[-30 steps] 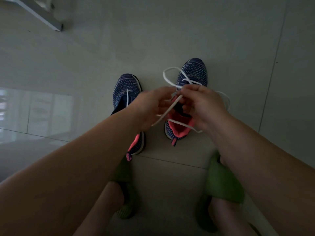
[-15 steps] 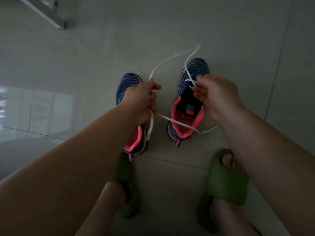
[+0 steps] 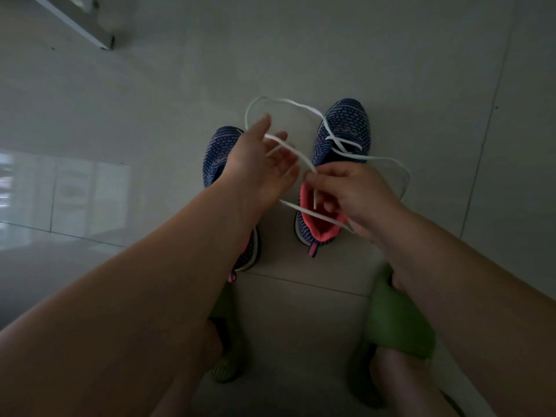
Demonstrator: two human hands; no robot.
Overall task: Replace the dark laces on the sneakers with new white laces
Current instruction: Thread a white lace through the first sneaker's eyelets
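- Threading in progress: the flat white cotton lace [image 3: 346,144] is crossed through the far eyelets of the right-hand navy knit sneaker with coral lining [image 3: 340,139], standing on the grey tiled floor [image 3: 421,70].
- Right hand [image 3: 355,194]: fingers curled, one lace end pinched above the collar, apparently for aiming at an eyelet.
- Left hand [image 3: 258,164]: fingers spread, nothing gripped; lace draped across them, likely to keep slack clear.
- Left-hand matching sneaker [image 3: 219,149]: no lace discernible.

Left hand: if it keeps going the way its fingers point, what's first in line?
Likely the far loop of the white lace, arching just past the left hand's fingertips. Beyond that, only bare floor tile. Depth is unclear; the hand may pass over the loop.
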